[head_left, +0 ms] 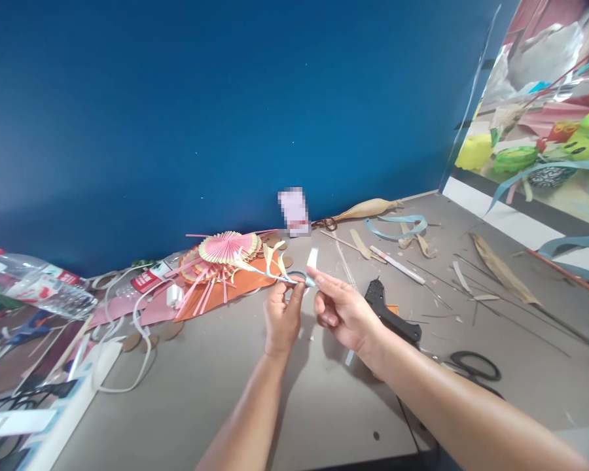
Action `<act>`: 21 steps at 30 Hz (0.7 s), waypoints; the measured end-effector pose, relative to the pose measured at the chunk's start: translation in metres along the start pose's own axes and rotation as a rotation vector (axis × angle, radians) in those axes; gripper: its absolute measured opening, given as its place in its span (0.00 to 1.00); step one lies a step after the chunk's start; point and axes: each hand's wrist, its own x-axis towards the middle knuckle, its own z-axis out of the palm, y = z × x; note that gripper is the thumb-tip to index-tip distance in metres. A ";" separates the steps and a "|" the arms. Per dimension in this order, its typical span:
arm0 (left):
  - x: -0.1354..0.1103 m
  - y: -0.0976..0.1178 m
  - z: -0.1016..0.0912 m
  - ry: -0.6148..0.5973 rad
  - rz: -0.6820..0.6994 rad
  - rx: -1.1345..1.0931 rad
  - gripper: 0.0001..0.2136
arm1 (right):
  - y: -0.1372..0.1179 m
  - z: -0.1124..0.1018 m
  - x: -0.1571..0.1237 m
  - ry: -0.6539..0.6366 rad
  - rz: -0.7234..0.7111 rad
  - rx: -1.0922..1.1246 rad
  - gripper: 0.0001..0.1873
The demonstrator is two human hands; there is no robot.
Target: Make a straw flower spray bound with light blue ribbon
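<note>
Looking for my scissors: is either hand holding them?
No: the black scissors lie on the table to the right, while the left hand and right hand pinch a pale blue paper strip.

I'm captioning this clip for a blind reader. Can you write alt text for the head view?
The left hand and right hand pinch a blue paper strip above a grey table. A pink paper fan lies behind them by a blue wall; a glue gun and scissors lie to the right.
</note>
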 end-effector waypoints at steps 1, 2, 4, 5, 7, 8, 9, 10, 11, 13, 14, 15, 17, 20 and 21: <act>-0.001 0.001 0.001 0.011 0.006 -0.022 0.08 | 0.000 0.001 -0.001 0.003 -0.020 -0.097 0.20; -0.001 0.001 0.001 0.023 0.006 -0.047 0.08 | -0.001 0.002 -0.003 0.007 -0.057 -0.204 0.23; 0.000 0.001 0.002 0.047 -0.018 -0.107 0.07 | 0.000 0.005 -0.008 0.024 -0.198 -0.429 0.25; 0.001 0.000 0.002 0.060 -0.042 -0.150 0.07 | 0.000 0.005 -0.011 0.032 -0.299 -0.544 0.24; 0.005 -0.002 0.001 0.093 -0.112 -0.271 0.06 | 0.003 0.006 -0.015 0.016 -0.496 -0.793 0.21; 0.007 -0.003 0.001 0.109 -0.154 -0.346 0.06 | 0.005 0.005 -0.016 -0.002 -0.567 -0.928 0.17; 0.009 -0.004 0.000 0.120 -0.196 -0.429 0.06 | 0.006 0.005 -0.016 -0.015 -0.611 -1.058 0.14; 0.012 -0.005 -0.001 0.122 -0.237 -0.519 0.06 | 0.008 0.004 -0.015 -0.015 -0.629 -1.177 0.11; 0.014 -0.005 -0.001 0.115 -0.279 -0.611 0.06 | 0.008 0.002 -0.014 0.004 -0.628 -1.269 0.10; 0.016 -0.006 -0.002 0.076 -0.367 -0.773 0.04 | 0.009 -0.001 -0.009 0.083 -0.615 -1.352 0.11; 0.017 -0.006 -0.002 0.047 -0.412 -0.833 0.04 | 0.009 -0.003 -0.006 0.122 -0.619 -1.349 0.13; 0.017 -0.006 -0.003 0.019 -0.453 -0.875 0.04 | 0.008 -0.005 -0.004 0.152 -0.637 -1.325 0.16; 0.015 -0.005 -0.003 -0.038 -0.509 -0.910 0.04 | 0.005 -0.008 -0.001 0.186 -0.716 -1.260 0.22; 0.013 -0.003 -0.003 -0.112 -0.493 -0.887 0.03 | 0.001 -0.012 0.000 0.154 -0.878 -1.249 0.25; 0.012 -0.001 -0.003 -0.129 -0.468 -0.864 0.03 | -0.001 -0.012 -0.001 0.116 -0.909 -1.282 0.25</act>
